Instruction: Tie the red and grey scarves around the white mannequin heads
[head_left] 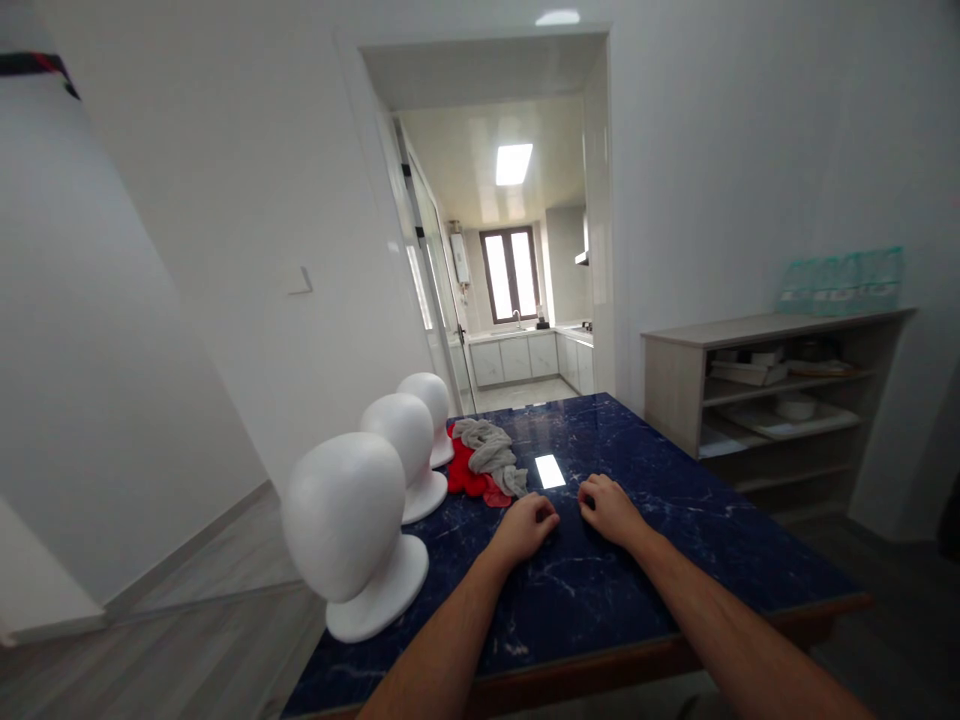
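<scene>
My left hand (523, 528) rests on the dark blue marbled table (585, 620) with its fingers loosely curled and nothing visible in them. Curled in the same way, my right hand (609, 510) lies a short distance across from it. Just beyond my left hand is a small heap of cloth: a grey knitted piece (491, 450) over a red piece (463, 470). Three white foam mannequin heads stand upright in a row along the table's left side: a near one (345, 515), a middle one (401, 435) and a far one (426, 400).
A bright rectangular reflection shows on the tabletop ahead of my hands. Right of the table stands an open shelf unit (675, 385) with dishes and boxes inside and several water bottles (840, 282) on top. Beyond the table, a doorway leads into a kitchen.
</scene>
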